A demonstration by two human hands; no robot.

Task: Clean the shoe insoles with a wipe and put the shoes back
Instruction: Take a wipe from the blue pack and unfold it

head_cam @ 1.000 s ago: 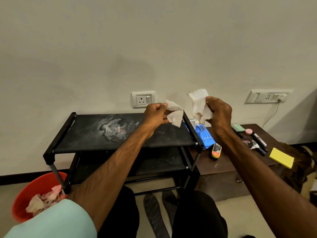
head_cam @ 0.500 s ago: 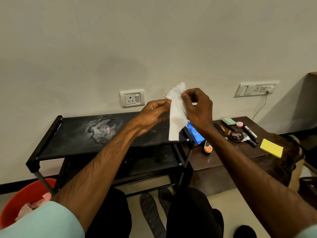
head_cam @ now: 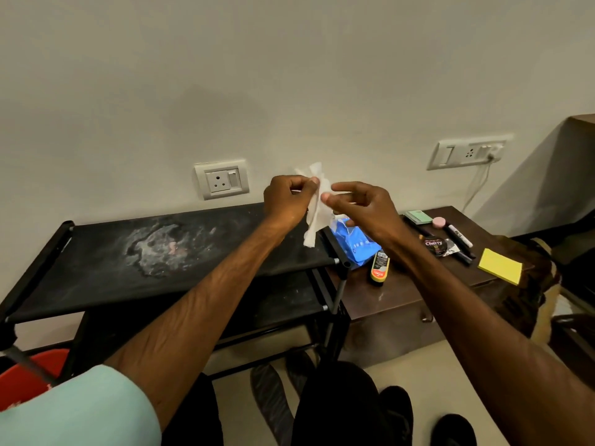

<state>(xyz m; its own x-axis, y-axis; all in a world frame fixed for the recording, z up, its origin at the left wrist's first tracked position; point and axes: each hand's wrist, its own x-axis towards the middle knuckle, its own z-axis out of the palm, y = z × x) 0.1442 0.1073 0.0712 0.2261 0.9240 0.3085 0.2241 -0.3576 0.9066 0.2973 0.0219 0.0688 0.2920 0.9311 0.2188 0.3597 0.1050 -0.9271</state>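
Observation:
A white wipe (head_cam: 317, 217) hangs crumpled in the air above the right end of the black shoe rack (head_cam: 96, 272). My left hand (head_cam: 286, 201) pinches its top edge. My right hand (head_cam: 360, 206) is just to the right, its thumb and index fingertips pinching the wipe's other edge. Two dark insoles (head_cam: 270, 403) lie on the floor under the rack, partly hidden by my knees. Black shoes (head_cam: 397, 410) sit on the floor at the lower right.
A blue wipe pack (head_cam: 354, 241) lies on the brown cabinet (head_cam: 402, 304) beside a polish bottle (head_cam: 379, 267), a Cherry tin (head_cam: 434, 246), markers and yellow sticky notes (head_cam: 500, 266). A red bucket (head_cam: 25, 375) stands at the lower left. Wall sockets are behind.
My left hand has closed on the wipe's top edge, where before it only reached toward it. My right hand's grip has loosened to a fingertip pinch. The view shifted slightly left.

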